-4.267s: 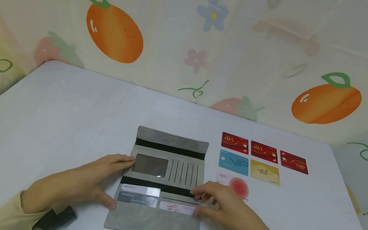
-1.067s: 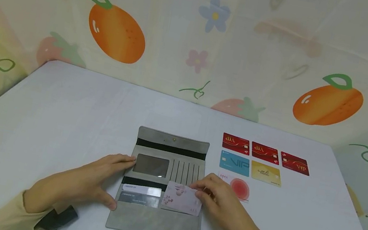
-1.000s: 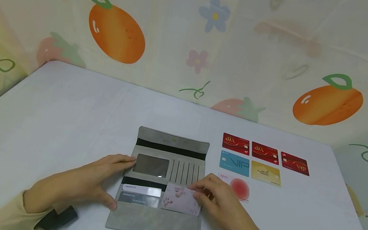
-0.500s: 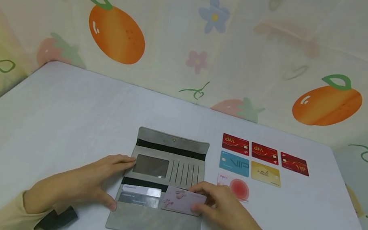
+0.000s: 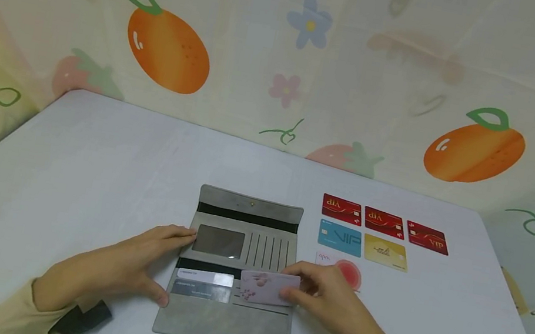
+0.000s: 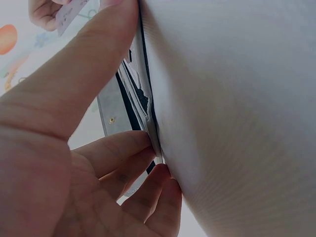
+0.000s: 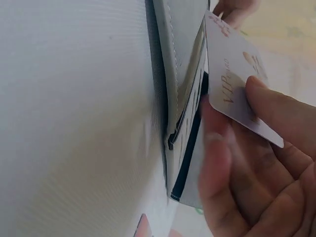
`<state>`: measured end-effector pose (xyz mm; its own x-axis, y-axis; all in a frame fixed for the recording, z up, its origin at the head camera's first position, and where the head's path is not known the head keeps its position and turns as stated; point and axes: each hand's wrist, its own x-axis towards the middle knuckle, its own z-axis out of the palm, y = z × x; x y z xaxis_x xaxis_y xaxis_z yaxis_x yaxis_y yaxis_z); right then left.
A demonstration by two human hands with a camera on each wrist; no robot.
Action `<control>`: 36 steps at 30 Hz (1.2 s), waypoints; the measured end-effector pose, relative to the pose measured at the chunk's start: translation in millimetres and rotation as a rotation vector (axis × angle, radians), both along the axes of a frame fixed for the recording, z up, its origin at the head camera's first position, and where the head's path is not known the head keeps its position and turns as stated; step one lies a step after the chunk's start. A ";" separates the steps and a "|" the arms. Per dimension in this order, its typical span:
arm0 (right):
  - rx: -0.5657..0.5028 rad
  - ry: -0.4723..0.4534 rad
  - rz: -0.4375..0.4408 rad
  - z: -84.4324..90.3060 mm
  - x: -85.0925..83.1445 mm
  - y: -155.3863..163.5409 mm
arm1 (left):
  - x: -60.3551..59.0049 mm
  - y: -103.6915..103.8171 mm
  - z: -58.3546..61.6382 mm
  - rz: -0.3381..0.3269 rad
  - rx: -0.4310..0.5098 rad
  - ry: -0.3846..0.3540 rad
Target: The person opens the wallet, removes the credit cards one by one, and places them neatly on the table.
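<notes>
A grey wallet (image 5: 224,323) lies unfolded on the white table, with its clear window and card slots facing up. My left hand (image 5: 129,262) rests along its left edge, fingertips and thumb touching the border with fingers fairly straight. In my right hand (image 5: 330,297), thumb and fingers pinch a pale pink VIP card (image 5: 265,287) by its right end. The card is held tilted over the lower right slots, apart from them in the right wrist view. A white card (image 5: 202,276) and a dark grey card (image 5: 199,290) sit in the lower left slots.
Right of the wallet lie several cards: red cards (image 5: 385,222) in a row, a blue card (image 5: 340,238), a gold card (image 5: 385,252) and a pink card with a red circle (image 5: 348,274), partly behind my right hand. A fruit-print curtain (image 5: 242,67) stands behind the table.
The pink card has come out of the lower right slot and is now lifted above it in my right hand. My left hand stays at the wallet's left edge.
</notes>
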<state>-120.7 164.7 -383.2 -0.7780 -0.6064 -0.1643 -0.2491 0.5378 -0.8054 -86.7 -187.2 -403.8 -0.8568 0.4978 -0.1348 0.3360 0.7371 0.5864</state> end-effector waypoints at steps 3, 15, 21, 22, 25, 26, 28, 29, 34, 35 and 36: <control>-0.008 -0.023 0.020 -1.2 -0.1 1.2 | 0.1 -0.1 0.1 -0.005 -0.005 0.006; 0.015 -0.078 -0.018 4.5 -1.3 6.3 | -0.2 -0.8 -0.5 -0.012 0.001 0.015; 0.021 -0.017 -0.037 7.6 -4.0 9.6 | 0.3 -1.1 -0.4 -0.012 0.006 0.011; 0.019 -0.007 -0.046 8.3 -4.4 10.2 | 0.4 -1.1 -0.2 -0.012 0.007 0.010; -0.002 0.011 -0.072 10.7 -6.3 13.3 | 0.5 -1.2 0.4 -0.012 0.006 0.009; -0.013 0.015 -0.080 11.6 -6.9 14.4 | 0.6 -1.1 0.7 -0.009 0.006 0.003; -0.026 0.019 -0.095 13.2 -7.9 17.0 | 0.7 -1.1 1.1 -0.006 0.003 0.001; -0.024 0.025 -0.101 14.0 -8.3 18.1 | 0.8 -1.0 1.4 -0.003 0.002 -0.002; 0.005 0.067 -0.130 16.9 -10.7 23.8 | 1.0 -0.7 1.5 -0.002 0.000 0.005; 0.011 0.075 -0.139 17.5 -11.2 24.9 | 0.9 -0.7 1.4 -0.004 0.000 0.009; 0.011 0.081 -0.147 18.0 -11.8 26.1 | 0.7 -0.8 1.2 -0.006 0.000 0.012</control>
